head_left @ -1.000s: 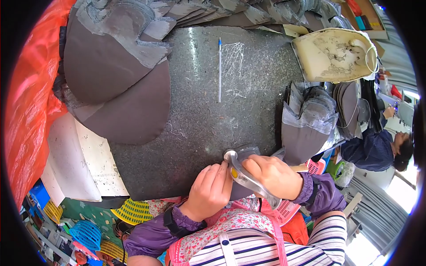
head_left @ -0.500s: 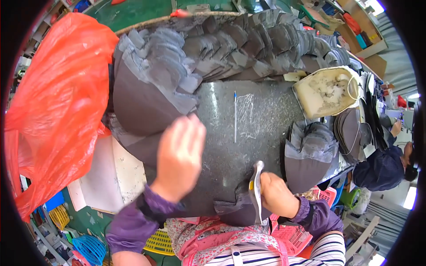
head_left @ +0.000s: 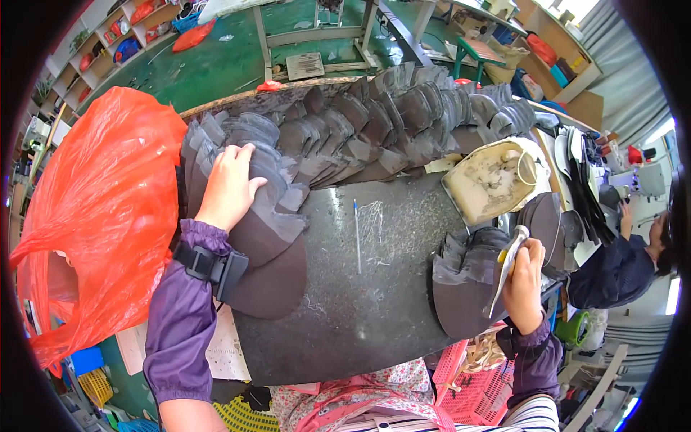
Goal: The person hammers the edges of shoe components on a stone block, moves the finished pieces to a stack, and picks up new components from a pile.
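Dark grey leather-like cut pieces, rounded like shoe parts, lie fanned in overlapping rows on the dark speckled stone worktop [head_left: 374, 317]. We see the left hand [head_left: 229, 189] spread flat, fingers apart, pressing on the large stack of grey pieces [head_left: 266, 223] at the left edge of the worktop; it clamps nothing. A purple sleeve with a black wrist strap [head_left: 212, 265] covers that forearm. The right hand [head_left: 524, 284] is closed around a slim metal blade tool with a pale handle [head_left: 504, 277], held upright at the right edge of the worktop, just beside a smaller fan of grey pieces [head_left: 464, 277]. The two hands are well apart. A long curved row of further grey pieces [head_left: 403, 122] runs along the far edge. A cream-coloured dish crusted with dried paste [head_left: 493, 180] sits at the far right corner, touching that row. A thin blue-tipped white stick [head_left: 357, 234] lies on the bare middle of the worktop. A large orange-red plastic bag [head_left: 101, 216] hangs beyond the left edge. Another person in dark clothing [head_left: 619, 266] works beyond the right edge.
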`<state>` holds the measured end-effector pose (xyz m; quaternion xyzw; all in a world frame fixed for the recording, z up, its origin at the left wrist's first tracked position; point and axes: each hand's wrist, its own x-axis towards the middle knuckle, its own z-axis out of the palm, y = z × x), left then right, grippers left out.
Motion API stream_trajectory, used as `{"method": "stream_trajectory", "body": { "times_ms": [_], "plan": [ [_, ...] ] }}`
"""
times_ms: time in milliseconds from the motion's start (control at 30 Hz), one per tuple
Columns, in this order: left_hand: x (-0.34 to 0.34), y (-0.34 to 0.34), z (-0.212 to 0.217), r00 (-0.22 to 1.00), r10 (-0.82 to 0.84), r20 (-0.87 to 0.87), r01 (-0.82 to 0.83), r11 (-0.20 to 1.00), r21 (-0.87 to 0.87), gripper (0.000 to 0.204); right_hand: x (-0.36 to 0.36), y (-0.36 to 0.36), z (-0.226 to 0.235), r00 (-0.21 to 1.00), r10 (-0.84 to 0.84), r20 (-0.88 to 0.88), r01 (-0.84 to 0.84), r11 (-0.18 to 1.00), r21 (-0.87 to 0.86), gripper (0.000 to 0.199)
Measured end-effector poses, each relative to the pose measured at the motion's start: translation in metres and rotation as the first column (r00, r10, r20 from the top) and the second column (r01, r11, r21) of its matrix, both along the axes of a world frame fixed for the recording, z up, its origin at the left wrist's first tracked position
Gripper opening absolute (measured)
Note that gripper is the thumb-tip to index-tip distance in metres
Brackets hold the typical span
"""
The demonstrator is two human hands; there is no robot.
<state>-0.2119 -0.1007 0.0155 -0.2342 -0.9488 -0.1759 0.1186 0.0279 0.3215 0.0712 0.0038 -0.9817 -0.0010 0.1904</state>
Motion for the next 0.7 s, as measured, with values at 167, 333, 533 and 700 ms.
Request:
{"method": "stream_trajectory", "body": {
  "times_ms": [167,333,533,700],
  "plan": [
    [-0.002,0.002,0.027,0.870,0.104,0.482,-0.110,0.994,-0.016,0.048,0.015,-0.036,0.008,0.988,0.058,0.142,0.001,0.923,-0.384,0.023],
    [0.008,-0.009,-0.005,0.992,0.039,-0.121,-0.020,0.989,0.149,0.047,0.020,-0.050,0.012,0.971,0.142,0.193,-0.031,0.873,-0.487,0.021],
    [0.009,-0.003,-0.008,0.991,0.121,0.062,-0.133,0.961,0.241,0.046,0.024,-0.062,0.018,0.958,0.199,0.205,-0.061,0.844,-0.533,0.021],
    [0.022,-0.004,-0.008,0.993,0.097,0.069,-0.116,0.923,0.367,0.042,0.040,-0.053,0.015,0.956,0.233,0.176,-0.108,0.841,-0.530,0.022]
  ]
}}
